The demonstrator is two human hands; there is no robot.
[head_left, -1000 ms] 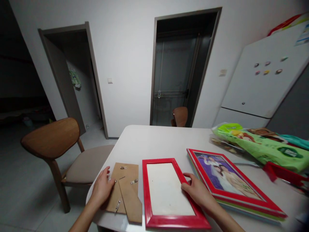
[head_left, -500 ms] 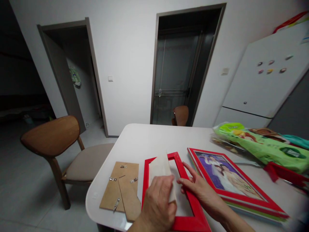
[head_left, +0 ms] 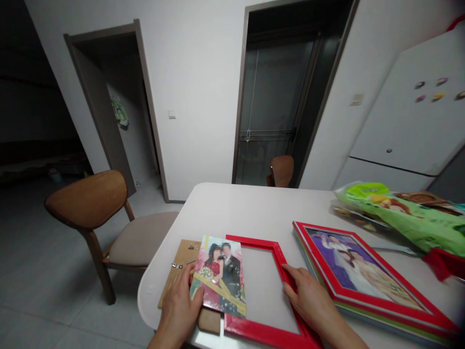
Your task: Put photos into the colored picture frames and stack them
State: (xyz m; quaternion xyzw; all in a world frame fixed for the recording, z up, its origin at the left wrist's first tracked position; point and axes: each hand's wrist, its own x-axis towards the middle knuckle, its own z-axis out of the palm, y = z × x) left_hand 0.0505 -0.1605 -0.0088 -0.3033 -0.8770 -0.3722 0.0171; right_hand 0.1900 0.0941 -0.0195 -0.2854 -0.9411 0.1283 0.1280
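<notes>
My left hand (head_left: 181,295) is closed on the lower left edge of a photo (head_left: 218,278), thumb on its face. The photo lies face up, showing a couple, one in red and one in a dark suit. It overlaps the left side of an empty red picture frame (head_left: 269,329) and part of the brown backing board (head_left: 181,247), whose metal clips partly show. My right hand (head_left: 308,295) grips the right side of that red frame, which lies on the table with the white top seen through its opening. The board's stand leg (head_left: 209,321) shows below the photo.
To the right, a red-framed wedding picture (head_left: 358,271) lies on top of other frames. Behind it are a green plastic package (head_left: 410,213) and a red object (head_left: 445,264). A wooden chair (head_left: 87,198) stands left of the white table (head_left: 236,203); another chair (head_left: 281,170) is beyond it.
The photo, earlier raised over the frame with its pale back showing, is now face up and further left, over the backing board. My right hand has stayed at the frame's right side.
</notes>
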